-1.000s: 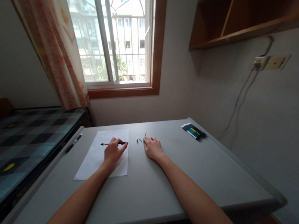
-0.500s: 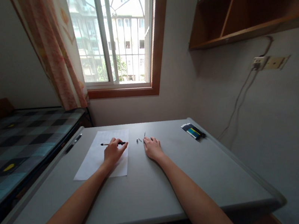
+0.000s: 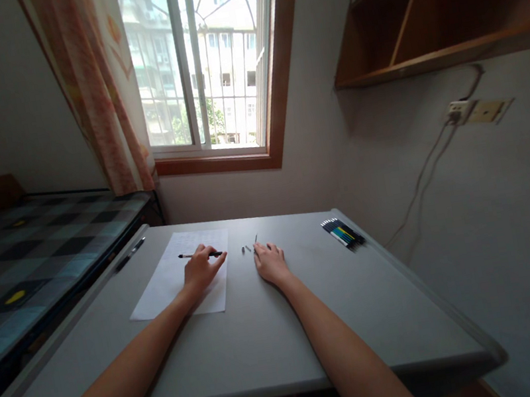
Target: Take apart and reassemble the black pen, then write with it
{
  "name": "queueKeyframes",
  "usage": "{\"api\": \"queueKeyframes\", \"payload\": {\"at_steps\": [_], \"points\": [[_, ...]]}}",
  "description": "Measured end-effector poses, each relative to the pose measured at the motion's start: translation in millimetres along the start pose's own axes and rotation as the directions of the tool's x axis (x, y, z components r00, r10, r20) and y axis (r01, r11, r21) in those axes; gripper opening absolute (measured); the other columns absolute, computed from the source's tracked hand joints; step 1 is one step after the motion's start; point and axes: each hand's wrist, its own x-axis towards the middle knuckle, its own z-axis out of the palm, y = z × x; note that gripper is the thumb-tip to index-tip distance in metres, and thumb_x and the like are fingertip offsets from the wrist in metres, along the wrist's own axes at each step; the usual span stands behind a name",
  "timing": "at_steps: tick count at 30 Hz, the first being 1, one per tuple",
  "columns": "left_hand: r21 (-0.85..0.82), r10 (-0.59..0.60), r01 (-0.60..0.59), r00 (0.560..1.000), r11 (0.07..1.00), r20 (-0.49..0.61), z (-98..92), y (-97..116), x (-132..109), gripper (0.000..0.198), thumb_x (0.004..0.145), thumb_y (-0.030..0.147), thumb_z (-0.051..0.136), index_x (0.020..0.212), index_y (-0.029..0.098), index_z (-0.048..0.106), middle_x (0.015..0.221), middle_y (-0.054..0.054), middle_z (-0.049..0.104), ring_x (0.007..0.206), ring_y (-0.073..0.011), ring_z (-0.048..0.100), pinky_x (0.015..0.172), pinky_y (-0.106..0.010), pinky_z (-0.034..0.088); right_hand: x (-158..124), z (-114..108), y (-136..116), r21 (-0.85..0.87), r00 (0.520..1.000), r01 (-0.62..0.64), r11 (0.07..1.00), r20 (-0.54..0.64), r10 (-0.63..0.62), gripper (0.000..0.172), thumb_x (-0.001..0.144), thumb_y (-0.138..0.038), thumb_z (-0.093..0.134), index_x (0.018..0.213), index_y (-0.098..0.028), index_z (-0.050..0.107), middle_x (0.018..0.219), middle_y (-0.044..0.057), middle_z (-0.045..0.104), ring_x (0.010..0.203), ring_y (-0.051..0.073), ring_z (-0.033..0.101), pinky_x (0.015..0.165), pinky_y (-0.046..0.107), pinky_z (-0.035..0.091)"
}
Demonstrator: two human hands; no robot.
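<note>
Over a white sheet of paper (image 3: 159, 292), my left hand (image 3: 199, 271) is closed around a black pen (image 3: 185, 256). The pen lies roughly level, and its two ends stick out on either side of the fingers. My right hand (image 3: 270, 263) rests low on the table with its fingers curled. A thin pen refill (image 3: 256, 237) pokes out past its thumb side; the lower part is hidden by the fingers. Between both hands lie a small silvery pen tip (image 3: 243, 250) and a tiny spring-like piece (image 3: 248, 248), apart from either hand.
The grey table (image 3: 268, 345) stands below a window. A flat row of several pens (image 3: 344, 234) sits near its right edge. Another dark pen (image 3: 130, 254) lies along the left edge. A bed (image 3: 48, 226) is at left; a wooden shelf (image 3: 424, 59) hangs at upper right.
</note>
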Motion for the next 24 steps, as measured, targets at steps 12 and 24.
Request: {"api": "queueKeyframes", "payload": {"at_steps": [12, 24], "points": [[-0.075, -0.013, 0.012, 1.000, 0.997, -0.009, 2.6, -2, 1, 0.035, 0.082, 0.048, 0.044, 0.095, 0.020, 0.060, 0.095, -0.004, 0.054, 0.070, -0.0134, 0.056, 0.061, -0.024, 0.041, 0, -1, -1, 0.042, 1.000, -0.020, 0.999, -0.016, 0.020, 0.048, 0.086, -0.029, 0.034, 0.133, -0.020, 0.035, 0.133, 0.006, 0.046, 0.122, 0.024, 0.031, 0.098, 0.038, 0.019], [-0.269, 0.150, -0.147, 0.989, 0.952, -0.011, 13.3, -9, 5, 0.029, 0.086, 0.032, 0.041, 0.107, 0.021, 0.057, 0.090, -0.003, 0.052, 0.061, -0.0102, 0.052, 0.066, -0.025, 0.044, 0, 0, -1, 0.070, 0.999, -0.020, 0.997, -0.041, 0.023, 0.050, 0.085, -0.029, 0.039, 0.134, -0.017, 0.034, 0.131, 0.010, 0.047, 0.122, 0.025, 0.033, 0.097, 0.039, 0.021]]}}
